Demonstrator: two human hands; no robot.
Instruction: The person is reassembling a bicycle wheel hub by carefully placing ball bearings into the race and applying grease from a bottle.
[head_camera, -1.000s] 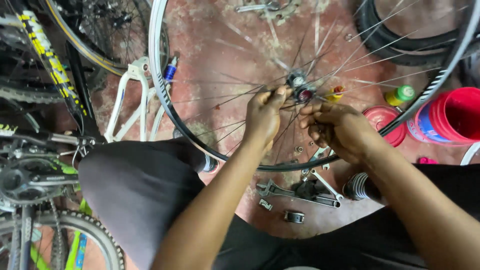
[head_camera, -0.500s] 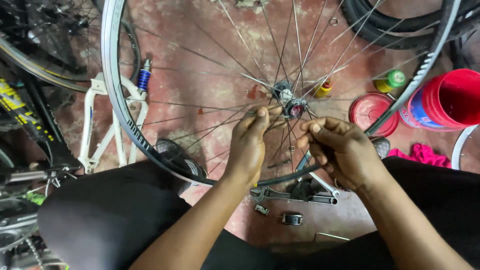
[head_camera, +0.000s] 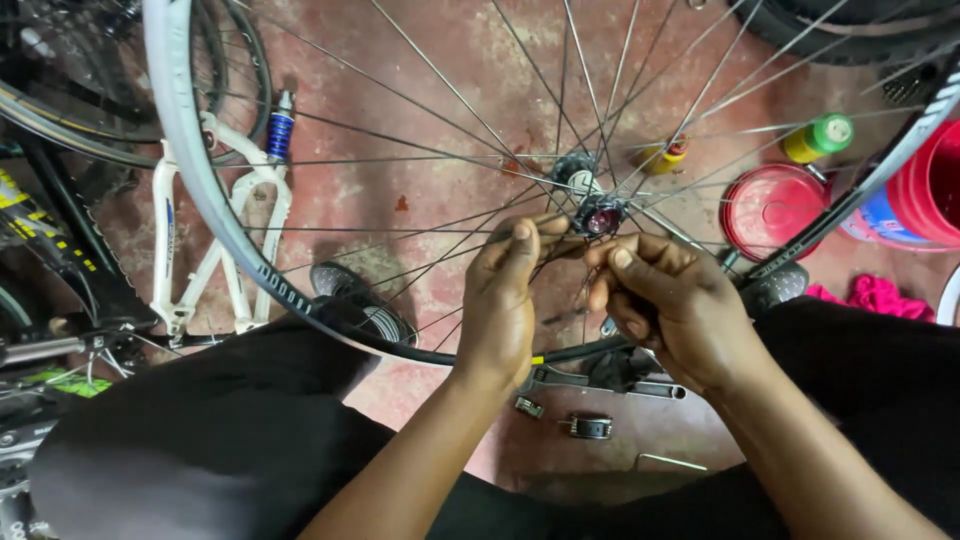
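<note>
The bicycle wheel (head_camera: 215, 215) stands upright between the person's knees, its rim curving from the far left down to the near centre and rising again at the right edge; its hub (head_camera: 597, 213) sits just right of centre, with spokes (head_camera: 420, 90) radiating outward. The left hand (head_camera: 507, 300) reaches through the spokes, thumb and fingers pinched together on a spoke just left of the hub. The right hand (head_camera: 672, 305) is curled with its fingers closed just below and right of the hub; what it grips cannot be told. The two hands lie close together, not touching. Open room is limited: the red floor (head_camera: 420, 200) shows bare only behind the spokes at centre, bounded on the left by a white bicycle frame (head_camera: 225, 215) and dark tyres, and on the near side by the person's dark-clad legs. Compared with half a second ago, the view has moved closer and the hands have come nearer to the hub. On the floor at far right stand a yellow bottle with a green cap (head_camera: 818, 137), a small yellow bottle with a red cap (head_camera: 668, 152), a round red lid (head_camera: 775, 210) and a red bucket (head_camera: 925, 185). A wrench (head_camera: 600, 380) and small metal parts (head_camera: 590, 427) lie on the floor near the hands.
</note>
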